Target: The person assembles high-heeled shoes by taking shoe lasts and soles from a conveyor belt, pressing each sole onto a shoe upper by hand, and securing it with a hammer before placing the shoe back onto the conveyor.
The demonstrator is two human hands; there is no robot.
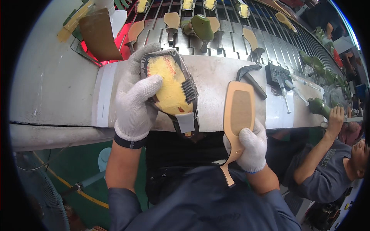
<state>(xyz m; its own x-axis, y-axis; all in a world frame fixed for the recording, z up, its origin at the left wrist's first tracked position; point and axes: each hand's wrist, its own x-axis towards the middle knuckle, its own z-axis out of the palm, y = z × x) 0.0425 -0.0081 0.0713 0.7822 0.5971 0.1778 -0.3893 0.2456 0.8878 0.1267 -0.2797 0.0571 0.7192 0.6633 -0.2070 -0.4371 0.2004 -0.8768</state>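
Observation:
My left hand (135, 100), in a white knit glove, grips a shoe upper on a last (171, 88), bottom up, showing a yellow underside with a black edge and a grey heel patch. It is held over the front of the grey workbench (216, 73). My right hand (250, 148), also gloved, holds a tan high-heel sole (238, 115) by its narrow waist, with the wide forepart pointing away from me and the heel stub toward my body. The sole sits just right of the upper, not touching it.
A hammer (249, 76) lies on the bench past the sole, with a dark block (278, 73) and thin metal tools (287, 94) to its right. Behind runs a slatted conveyor (231, 34) carrying tan soles and green lasts. A co-worker (331, 161) sits at right. A fan (42, 192) stands lower left.

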